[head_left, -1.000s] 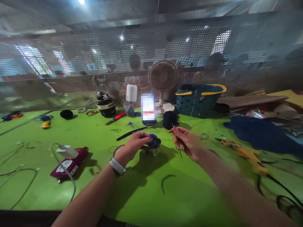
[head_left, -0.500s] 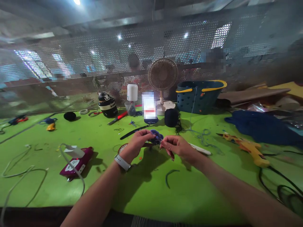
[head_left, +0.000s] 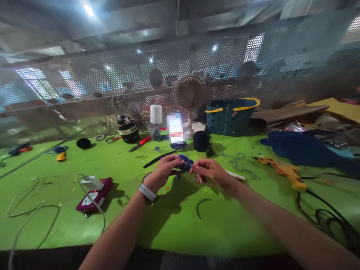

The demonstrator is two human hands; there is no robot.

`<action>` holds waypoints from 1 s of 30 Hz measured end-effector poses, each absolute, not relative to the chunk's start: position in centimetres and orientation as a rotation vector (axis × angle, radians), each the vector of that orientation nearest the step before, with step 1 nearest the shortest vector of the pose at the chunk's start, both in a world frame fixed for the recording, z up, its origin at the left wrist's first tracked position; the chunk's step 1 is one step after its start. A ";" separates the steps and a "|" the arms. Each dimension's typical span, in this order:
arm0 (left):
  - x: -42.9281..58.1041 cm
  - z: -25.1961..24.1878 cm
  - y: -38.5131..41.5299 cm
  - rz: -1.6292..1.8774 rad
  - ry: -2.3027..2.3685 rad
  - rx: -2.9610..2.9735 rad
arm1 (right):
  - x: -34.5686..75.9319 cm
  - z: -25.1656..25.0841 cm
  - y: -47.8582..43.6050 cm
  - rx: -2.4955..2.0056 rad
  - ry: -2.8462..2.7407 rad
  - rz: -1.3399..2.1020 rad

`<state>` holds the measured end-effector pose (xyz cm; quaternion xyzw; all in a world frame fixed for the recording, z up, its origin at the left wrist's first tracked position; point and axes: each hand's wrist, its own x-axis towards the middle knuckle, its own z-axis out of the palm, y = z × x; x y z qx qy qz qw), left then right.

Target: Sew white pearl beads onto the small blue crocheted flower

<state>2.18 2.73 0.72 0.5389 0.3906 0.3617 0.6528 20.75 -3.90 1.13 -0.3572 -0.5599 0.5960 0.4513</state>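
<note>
Between my hands, above the green table (head_left: 180, 232), is a small blue-purple yarn piece (head_left: 185, 162) that looks crocheted. My left hand (head_left: 163, 170), with a white watch band on its wrist, pinches its left side. At the piece's right edge, my right hand (head_left: 209, 171) has thumb and index finger pressed together; what sits between them is too small to make out. A dark ball of yarn (head_left: 200, 141) lies just beyond my hands, beside a lit phone (head_left: 176, 129) standing upright. A curved dark scrap (head_left: 200, 208) rests on the table nearer to me.
Farther back stand a black bottle (head_left: 128, 129), a fan (head_left: 190, 93) and a dark basket (head_left: 232, 120) with yellow handles. On the right lie a yellow glue gun (head_left: 284, 171) and blue cloth (head_left: 300, 148). A maroon power strip (head_left: 94, 198) with a cable is at left.
The view has shifted slightly, so the things at right appear farther left. My right fingers have curled in a little beside the yarn piece. My left hand keeps its pinch.
</note>
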 end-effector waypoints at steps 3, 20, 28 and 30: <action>2.1 0.9 2.7 0.807 0.912 1.250 | 21.4 2.1 -3.9 -0.846 -1.263 1.441; 1.5 0.5 3.0 0.569 0.975 1.354 | 26.0 3.6 -1.8 -0.960 -1.022 1.227; 1.4 0.6 3.1 0.574 0.987 1.352 | 27.7 4.2 -1.7 -1.056 -0.918 1.153; 1.4 0.6 3.1 0.578 0.996 1.354 | 28.3 4.4 -1.8 -1.098 -0.930 1.126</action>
